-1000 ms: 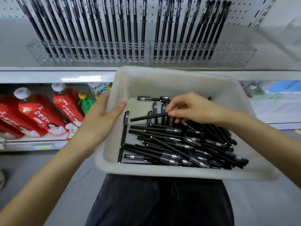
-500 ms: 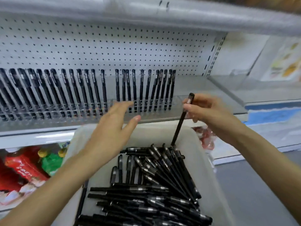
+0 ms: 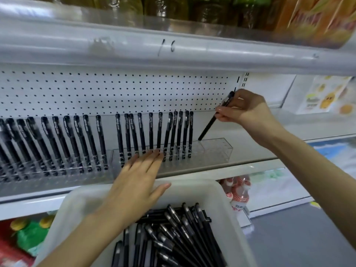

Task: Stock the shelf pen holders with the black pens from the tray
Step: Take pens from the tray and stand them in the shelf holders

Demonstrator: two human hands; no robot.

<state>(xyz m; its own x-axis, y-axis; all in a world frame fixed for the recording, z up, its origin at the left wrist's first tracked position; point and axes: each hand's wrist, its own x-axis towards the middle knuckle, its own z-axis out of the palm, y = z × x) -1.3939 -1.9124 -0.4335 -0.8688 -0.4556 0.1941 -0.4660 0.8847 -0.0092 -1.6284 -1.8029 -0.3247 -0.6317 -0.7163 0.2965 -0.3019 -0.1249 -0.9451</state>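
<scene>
Head view: the right hand [image 3: 248,110] pinches 1 black pen [image 3: 209,125] between thumb and fingertips. The pen's long axis slants, clip end up and to the right, the other end down-left at the back edge of the clear holder [image 3: 217,149], over its bare right end. The grip sits on the upper half, so most of the barrel juts out below it.

The left hand [image 3: 134,184] is flat with fingers spread, holding nothing, fingertips at the holder's front; contact is unclear.

The standing pens [image 3: 159,132] are upright, caps up, their white print too small to read. The shelf rail [image 3: 250,53] above bears handwritten marks resembling "16". The loose pens [image 3: 183,234] lie crisscrossed in the white tray [image 3: 227,205].
</scene>
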